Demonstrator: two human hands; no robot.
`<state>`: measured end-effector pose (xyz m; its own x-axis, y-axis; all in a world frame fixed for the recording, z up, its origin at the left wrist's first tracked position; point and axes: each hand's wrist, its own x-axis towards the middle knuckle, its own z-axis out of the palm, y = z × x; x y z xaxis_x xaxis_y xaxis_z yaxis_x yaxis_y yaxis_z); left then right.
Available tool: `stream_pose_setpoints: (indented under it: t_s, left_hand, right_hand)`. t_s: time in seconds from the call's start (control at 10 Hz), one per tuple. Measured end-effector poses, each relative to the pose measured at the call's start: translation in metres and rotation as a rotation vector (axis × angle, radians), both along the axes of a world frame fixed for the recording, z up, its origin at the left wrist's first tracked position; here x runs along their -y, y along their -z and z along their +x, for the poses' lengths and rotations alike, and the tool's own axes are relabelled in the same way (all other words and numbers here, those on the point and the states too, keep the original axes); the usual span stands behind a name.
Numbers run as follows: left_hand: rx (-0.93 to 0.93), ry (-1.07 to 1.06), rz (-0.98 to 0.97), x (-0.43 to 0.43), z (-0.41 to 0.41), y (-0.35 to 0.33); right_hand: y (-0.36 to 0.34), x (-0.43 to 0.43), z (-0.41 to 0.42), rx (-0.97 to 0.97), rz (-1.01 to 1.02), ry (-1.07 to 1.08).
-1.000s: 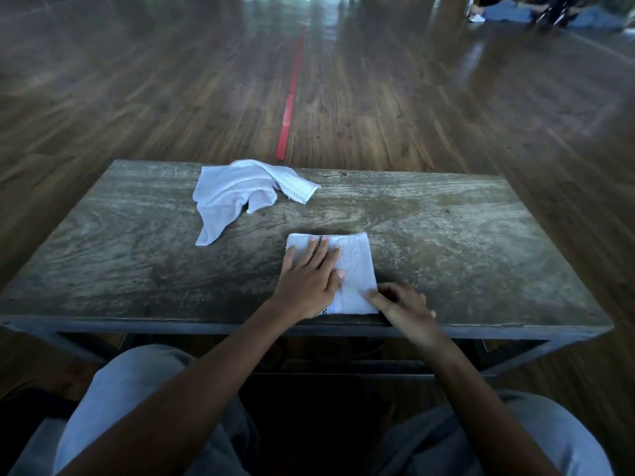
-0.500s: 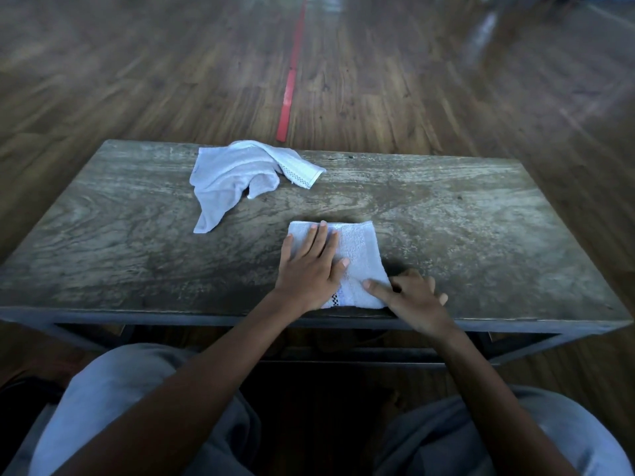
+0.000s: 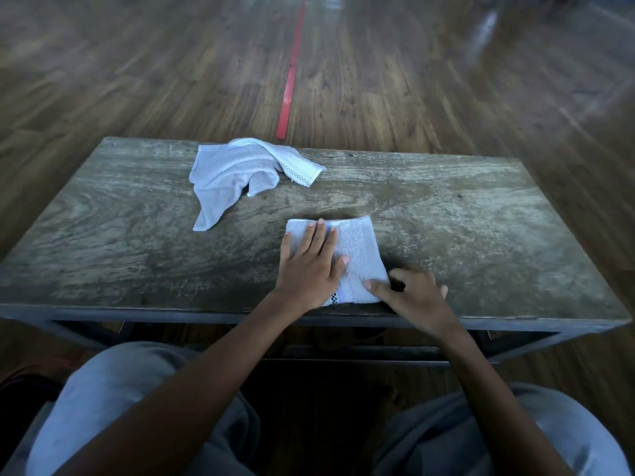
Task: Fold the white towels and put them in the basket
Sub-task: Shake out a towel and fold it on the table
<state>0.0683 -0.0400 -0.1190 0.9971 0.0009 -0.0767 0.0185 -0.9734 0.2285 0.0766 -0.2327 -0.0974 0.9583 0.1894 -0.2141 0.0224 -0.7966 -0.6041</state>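
Head view, looking down on a weathered wooden table (image 3: 481,218). A person is sitting at its near edge, with knees in grey trousers (image 3: 137,389) showing below it.

Left: a crumpled white towel (image 3: 237,176) is lying unfolded close to the far edge, left of centre. One tail is trailing toward the near edge and a checker-patterned hem is pointing right. Nothing is touching it, and it is sitting well apart from both hands. Past the far edge just right of it, a red stripe (image 3: 292,73) is running away across the plank floor (image 3: 103,63).

Centre: the left hand (image 3: 309,269) is pressing flat on the folded white towel (image 3: 360,249). Palm down, fingers straight and close together, thumb lying out to the right on the cloth. It is covering the towel's left half, with fingertips reaching almost to the far side.

The folded towel is sitting about mid-width of the table, a compact rectangle slightly skewed. Its near end is stopping just short of the near edge. A bit of checker hem is peeking out beside the left wrist.

Right: the right hand (image 3: 412,297) is resting at the towel's near right corner. The index finger is lying straight on that corner, and the other fingers are curling in just off the towel's right side. Can't tell whether the thumb is gripping the cloth.
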Motion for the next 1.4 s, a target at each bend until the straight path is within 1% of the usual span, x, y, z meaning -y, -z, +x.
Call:
stream_pose_setpoints:
  t_s: [0.1,0.2,0.3,0.4,0.5,0.6,0.7,0.8,0.9,1.0,1.1,1.2,1.3,1.4]
  left_hand:
    - [0.000,-0.004,0.008,0.001,0.000,-0.001]
    - [0.008,-0.008,0.011,0.002,0.000,-0.001]
    - [0.008,0.002,0.007,0.001,0.001,-0.001]
    - [0.017,0.011,-0.001,-0.001,-0.001,-0.001]
    - [0.041,0.018,-0.062,-0.005,-0.004,-0.001]
    - [0.109,-0.002,-0.161,-0.016,-0.006,-0.005]
    - [0.108,-0.028,-0.174,-0.025,-0.010,-0.003]
    - [0.068,-0.016,-0.113,-0.029,-0.016,0.005]
    - [-0.004,-0.092,-0.097,-0.040,-0.018,0.007]
    - [-0.080,-0.165,-0.146,-0.045,-0.020,0.002]
    - [-0.033,-0.235,-0.236,-0.041,-0.028,-0.004]
    - [0.031,-0.278,-0.276,-0.033,-0.036,-0.015]
    - [0.028,-0.315,-0.304,-0.025,-0.035,-0.023]
    - [0.031,-0.371,-0.398,-0.019,-0.026,-0.020]
  right_hand:
    - [-0.005,0.004,0.004,-0.205,0.170,-0.035]
    - [-0.013,0.002,0.003,-0.316,0.316,-0.046]
    - [-0.007,0.003,0.007,-0.256,0.262,-0.069]
    - [-0.005,0.011,0.013,-0.169,-0.041,-0.098]
    - [-0.018,0.015,0.020,-0.122,-0.191,-0.113]
    - [-0.032,0.003,0.029,0.145,-0.171,-0.026]
    - [-0.029,-0.026,0.025,0.386,-0.059,-0.137]
    - [-0.007,-0.043,0.018,0.376,-0.274,-0.434]
    - [0.016,-0.035,0.027,0.210,-0.304,-0.361]
    - [0.016,-0.027,0.035,0.027,-0.177,-0.193]
    - [0.010,-0.023,0.038,0.039,-0.160,-0.067]
    - [0.005,-0.027,0.039,0.095,-0.240,-0.023]
    - [0.001,-0.036,0.034,0.148,-0.272,-0.023]
    - [-0.001,-0.042,0.036,0.077,-0.173,0.014]
